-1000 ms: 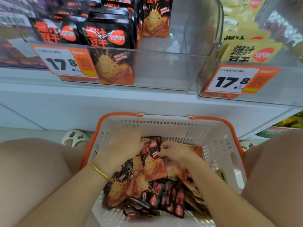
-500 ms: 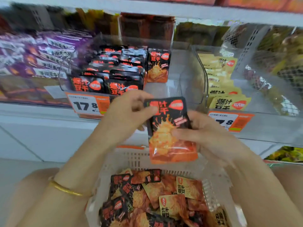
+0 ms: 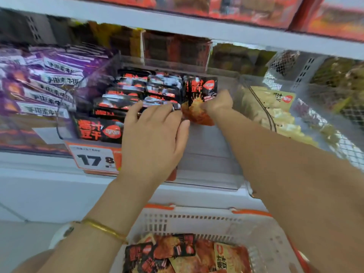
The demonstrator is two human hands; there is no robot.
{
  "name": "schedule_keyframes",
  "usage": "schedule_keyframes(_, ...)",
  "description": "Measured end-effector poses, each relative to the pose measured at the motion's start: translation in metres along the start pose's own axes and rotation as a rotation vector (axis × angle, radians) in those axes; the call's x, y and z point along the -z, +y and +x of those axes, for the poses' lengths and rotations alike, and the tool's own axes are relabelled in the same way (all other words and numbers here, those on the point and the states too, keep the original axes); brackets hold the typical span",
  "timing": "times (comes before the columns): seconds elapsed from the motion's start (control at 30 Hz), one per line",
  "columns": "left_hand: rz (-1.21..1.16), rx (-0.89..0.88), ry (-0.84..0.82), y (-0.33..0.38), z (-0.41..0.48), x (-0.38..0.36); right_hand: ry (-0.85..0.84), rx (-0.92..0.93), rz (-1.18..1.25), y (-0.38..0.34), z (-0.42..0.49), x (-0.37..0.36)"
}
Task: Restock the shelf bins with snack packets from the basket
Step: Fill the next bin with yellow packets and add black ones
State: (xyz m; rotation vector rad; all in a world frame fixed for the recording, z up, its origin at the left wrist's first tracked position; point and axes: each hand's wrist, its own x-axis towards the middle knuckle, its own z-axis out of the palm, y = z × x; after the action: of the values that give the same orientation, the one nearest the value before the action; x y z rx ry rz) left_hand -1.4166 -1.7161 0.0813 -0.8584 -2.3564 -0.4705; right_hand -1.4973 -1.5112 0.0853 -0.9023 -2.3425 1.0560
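A white shop shelf [image 3: 49,180] runs across the middle of the frame, with another shelf board [image 3: 177,26] above it and blurred red goods along the top edge. A clear plastic bin [image 3: 208,166] sits in the centre. Its left part is filled with rows of black-and-orange packets [image 3: 137,89], and its right part shows bare floor. An orange-and-white price tag [image 3: 92,160] reading 17.8 hangs on the bin's front at lower left. Purple packets [image 3: 45,79] fill the upper left, and yellow packets [image 3: 275,107] lie in the neighbouring bin at right.

The left hand [image 3: 153,138], with a gold bangle [image 3: 104,229] on its wrist, reaches over the front wall of the bin. Its fingers [image 3: 137,109] are nearly straight and laid against the front rows of packets, grasping nothing.

The right hand [image 3: 218,104] is deeper in the bin, just right of centre, with its fingers closed on the right edge of a single snack packet [image 3: 201,91]. That packet stands roughly upright, just beside the right end of the stacked rows and between the two hands.

At the bottom of the frame is a white basket [image 3: 197,217] with an orange rim, holding loose packets [image 3: 177,251] of the same kind.
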Motion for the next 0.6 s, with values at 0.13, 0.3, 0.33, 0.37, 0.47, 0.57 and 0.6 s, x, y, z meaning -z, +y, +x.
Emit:
schedule_keyframes(0.13, 0.007, -0.003, 0.038, -0.001, 0.002, -0.004, 0.025, 0.010, -0.155, 0.020, 0.013, -0.018)
schedule_keyframes(0.3, 0.026, 0.004, 0.053, -0.002, 0.002, -0.008, 0.022, 0.020, -0.139, 0.012, 0.019, -0.031)
schedule_keyframes(0.33, 0.023, 0.001, 0.055, -0.002, 0.002, -0.009, 0.016, 0.005, -0.130, 0.011, 0.020, -0.034)
schedule_keyframes(0.37, 0.018, -0.002, 0.061, -0.002, 0.002, -0.009, 0.009, -0.016, -0.127, 0.011, 0.019, -0.036)
schedule_keyframes(0.47, 0.004, -0.014, 0.091, -0.003, 0.002, -0.009, -0.003, -0.060, -0.138, 0.012, 0.022, -0.039)
schedule_keyframes(0.57, -0.034, -0.030, 0.146, -0.004, 0.000, -0.008, -0.075, -0.102, -0.025, 0.007, 0.020, -0.032)
schedule_keyframes(0.6, -0.053, -0.041, 0.179, -0.004, 0.000, -0.006, -0.100, -0.112, 0.039, 0.004, 0.018, -0.027)
